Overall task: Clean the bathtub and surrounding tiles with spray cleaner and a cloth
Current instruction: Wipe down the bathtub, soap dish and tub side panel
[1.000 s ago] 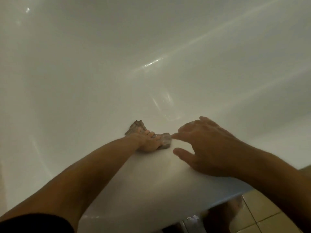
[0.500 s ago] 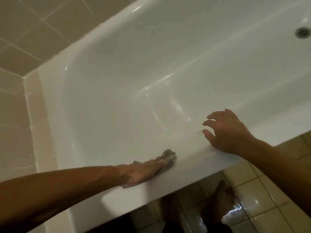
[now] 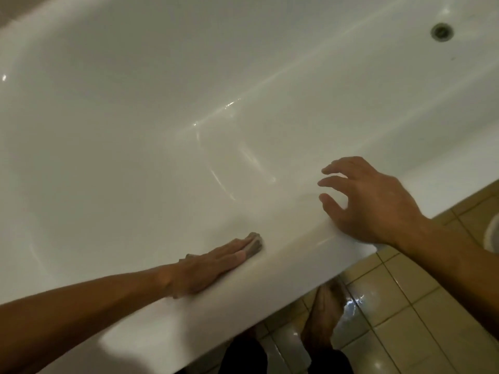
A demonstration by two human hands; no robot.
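On the bathtub (image 3: pixel 189 314) rim, the left hand's (image 3: pixel 205 268) flat fingers press the cloth (image 3: pixel 255 242) beneath their tips.

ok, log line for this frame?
left hand presses cloth on bathtub rim | right hand open, on rim

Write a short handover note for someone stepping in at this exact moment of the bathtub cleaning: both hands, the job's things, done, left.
Left hand: fingers flat, pressing the cloth against the bathtub's near inner wall, just below the rim.
Right hand: fingers loosely spread, heel resting on the rim, holding nothing.
Spray cleaner: not in view.
Done: cannot tell how much is wiped; the tub shows glossy streaks.
Left: the remaining tub towards the drain, then surrounding tiles.
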